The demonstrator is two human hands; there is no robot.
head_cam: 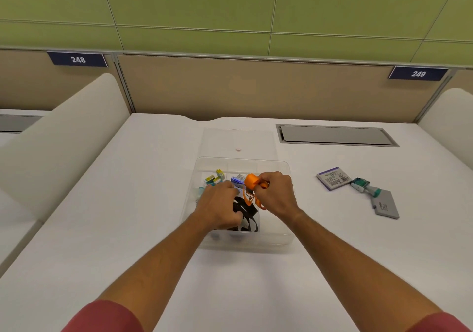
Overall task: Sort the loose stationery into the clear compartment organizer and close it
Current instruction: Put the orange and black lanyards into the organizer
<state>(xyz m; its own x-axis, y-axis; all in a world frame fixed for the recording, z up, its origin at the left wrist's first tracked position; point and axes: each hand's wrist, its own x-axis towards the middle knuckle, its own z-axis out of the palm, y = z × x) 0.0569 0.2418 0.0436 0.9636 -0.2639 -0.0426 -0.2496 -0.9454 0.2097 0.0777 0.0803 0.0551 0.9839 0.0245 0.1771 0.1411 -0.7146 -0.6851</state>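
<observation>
My left hand (pixel 220 207) nearest, curled over black strap (pixel 244 212) in organizer (pixel 277 239), grip on it unclear. Right hand (pixel 275 193) pinches orange lanyard (pixel 252 185), coiled small to fit compartment under fingertips. Lid (pixel 239 141) flat beyond knuckles, off. Right of right-hand fingers, well apart: booklet (pixel 332 178), correction tape (pixel 364 185), grey card (pixel 385 205), probably awaiting sorting.

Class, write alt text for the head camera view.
Two bare hands work an orange strap over a clear compartment organizer on a white desk; the right hand grips it. Three more items lie loose to the right.
</observation>
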